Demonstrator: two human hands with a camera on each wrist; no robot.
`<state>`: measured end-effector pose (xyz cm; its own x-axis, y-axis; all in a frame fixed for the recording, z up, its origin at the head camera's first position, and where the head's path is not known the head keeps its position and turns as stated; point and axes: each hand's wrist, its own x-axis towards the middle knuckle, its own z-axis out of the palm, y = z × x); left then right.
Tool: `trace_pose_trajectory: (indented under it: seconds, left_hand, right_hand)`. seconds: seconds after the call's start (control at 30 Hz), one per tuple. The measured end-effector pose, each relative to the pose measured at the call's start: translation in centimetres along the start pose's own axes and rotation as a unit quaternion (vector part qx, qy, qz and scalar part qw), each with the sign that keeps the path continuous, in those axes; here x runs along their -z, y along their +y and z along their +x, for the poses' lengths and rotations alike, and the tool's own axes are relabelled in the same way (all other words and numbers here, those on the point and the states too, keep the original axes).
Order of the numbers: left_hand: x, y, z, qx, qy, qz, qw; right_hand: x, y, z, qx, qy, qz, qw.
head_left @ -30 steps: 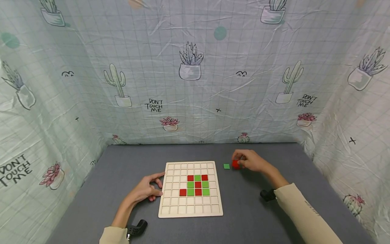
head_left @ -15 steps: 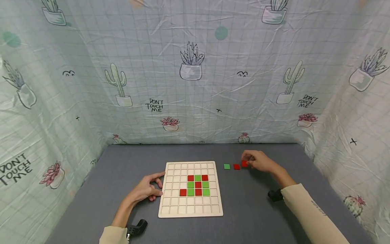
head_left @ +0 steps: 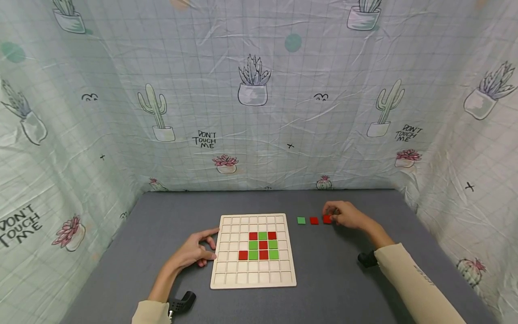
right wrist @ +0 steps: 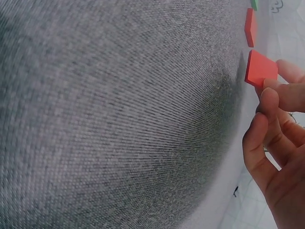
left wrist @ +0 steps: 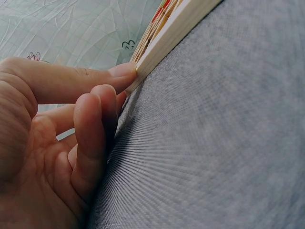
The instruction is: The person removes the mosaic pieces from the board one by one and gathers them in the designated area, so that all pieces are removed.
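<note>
A wooden grid board [head_left: 252, 271] lies on the table, with red and green square tiles [head_left: 263, 245] set in several of its cells. My left hand [head_left: 193, 249] is at the board's left side, the thumb and index finger spread along the edge and touching it. Beyond the board's right side, my right hand [head_left: 345, 214] pinches a red tile [right wrist: 259, 69] between thumb and fingers. In the right wrist view this tile is tilted, close to the table surface; whether it touches the surface I cannot tell.
A green tile [head_left: 301, 220] and another red tile [head_left: 314, 221] lie in a row between the board and my right hand. The dark grey table [head_left: 170, 211] ends at a cactus-print curtain [head_left: 259, 126] at the back and sides.
My right hand has moved right, leaving one red tile beside the green one and holding another red tile, now slightly lower and further right in line. The left hand has not moved.
</note>
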<state>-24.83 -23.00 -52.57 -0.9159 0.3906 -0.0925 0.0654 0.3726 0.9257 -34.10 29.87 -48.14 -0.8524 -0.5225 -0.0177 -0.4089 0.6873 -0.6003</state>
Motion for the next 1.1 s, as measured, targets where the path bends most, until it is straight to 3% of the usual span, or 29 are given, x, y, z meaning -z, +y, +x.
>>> trace_pose_trajectory:
  seconds: [0.27,0.77,1.1]
  left_hand:
    - [0.0,-0.1,0.0,0.0,0.001,-0.002,1.0]
    - [-0.1,0.1,0.2,0.013,0.007,-0.011,0.9998]
    - [0.0,-0.2,0.1,0.004,0.004,-0.006,1.0]
  right_hand:
    - [-0.5,-0.1,0.0,0.009,0.002,-0.021,1.0]
    - [-1.0,0.3,0.2,-0.01,0.019,-0.055,0.998]
    - [-1.2,0.3,0.3,-0.007,0.023,-0.078,0.997]
